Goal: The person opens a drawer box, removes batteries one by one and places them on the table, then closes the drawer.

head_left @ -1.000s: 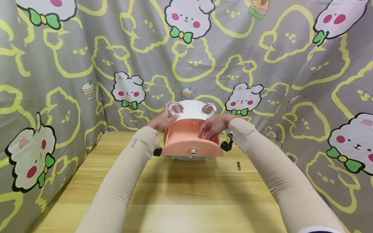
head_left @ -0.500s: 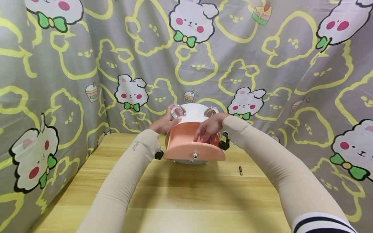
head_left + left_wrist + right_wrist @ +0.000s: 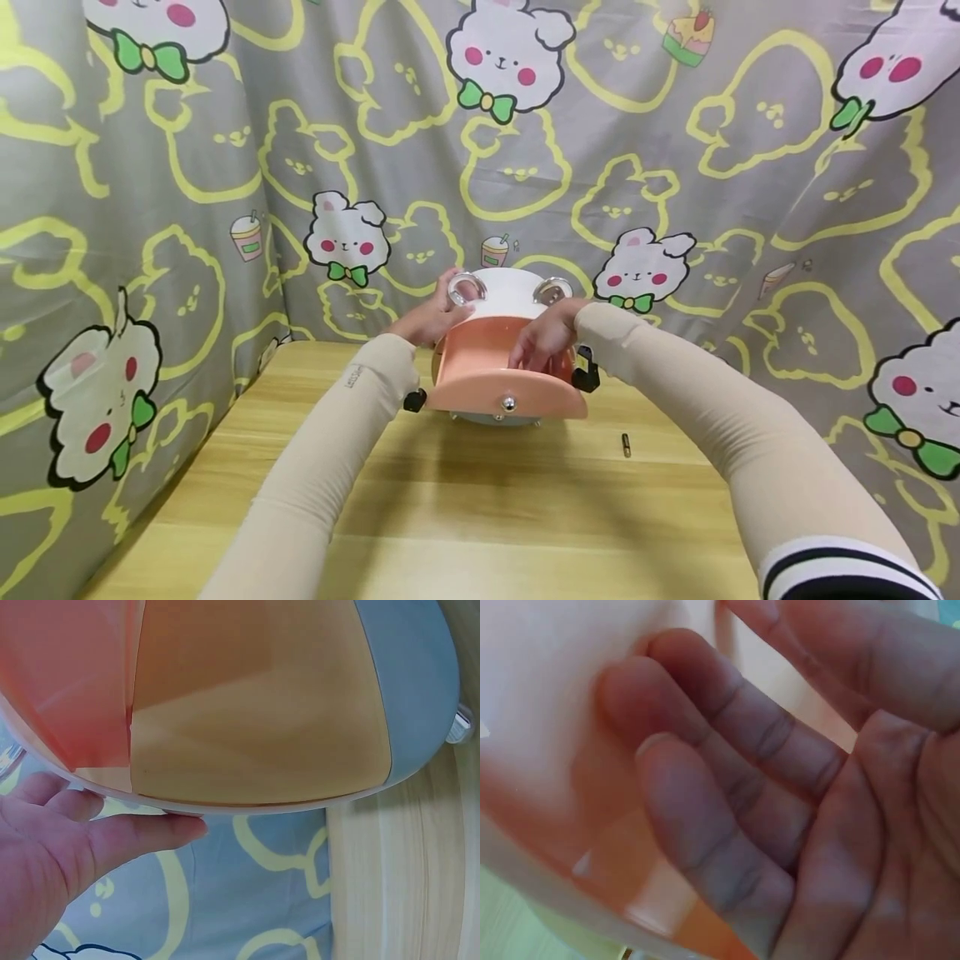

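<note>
A rounded storage box with a white top, two silver ring ears and a blue-grey base stands on the table. Its orange-pink drawer, with a silver knob, is pulled out toward me. My left hand grips the box's left side by an ear, thumb in front and fingers behind; the left wrist view shows it along the pale rim. Into the drawer reaches my right hand. Its fingers are loosely bent inside, with nothing seen in them and the tips by the drawer's wall.
On the wooden table, right of the box, lies a small black and copper-coloured cylinder. A grey patterned curtain surrounds the table at the back and sides, close behind the box.
My right fingers have reached deeper into the drawer and slightly left. The left hand keeps its grip on the box. The whole scene has shifted slightly right and down in the head view.
</note>
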### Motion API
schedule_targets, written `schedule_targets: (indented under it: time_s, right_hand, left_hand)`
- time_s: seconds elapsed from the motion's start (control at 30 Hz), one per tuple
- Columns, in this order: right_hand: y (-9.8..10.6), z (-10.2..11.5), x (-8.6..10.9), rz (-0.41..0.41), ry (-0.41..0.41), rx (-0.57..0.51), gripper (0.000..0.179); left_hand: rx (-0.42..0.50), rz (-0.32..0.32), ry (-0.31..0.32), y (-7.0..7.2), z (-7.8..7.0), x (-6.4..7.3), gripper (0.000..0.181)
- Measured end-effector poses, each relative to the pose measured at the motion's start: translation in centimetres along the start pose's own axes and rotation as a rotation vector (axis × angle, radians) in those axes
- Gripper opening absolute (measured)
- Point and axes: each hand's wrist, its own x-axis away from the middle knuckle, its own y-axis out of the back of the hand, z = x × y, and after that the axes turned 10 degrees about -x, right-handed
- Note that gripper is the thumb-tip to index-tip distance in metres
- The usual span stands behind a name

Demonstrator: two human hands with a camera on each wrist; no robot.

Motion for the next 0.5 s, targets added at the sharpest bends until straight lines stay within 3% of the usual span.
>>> schedule_targets:
  time_s: [0.2,0.5]
  right_hand:
    - [-0.7,-0.5,0.0,0.027,-0.017,-0.012,0.020]
    - [-1.4,-0.6,0.2,0.013,-0.039,0.005,0.021]
  left_hand:
    - [-0.042,0.008,0.010,-0.1,-0.1,0.1,0.078]
    - [-0.018,-0.001,-0.004,0.0,0.1,0.0,0.077]
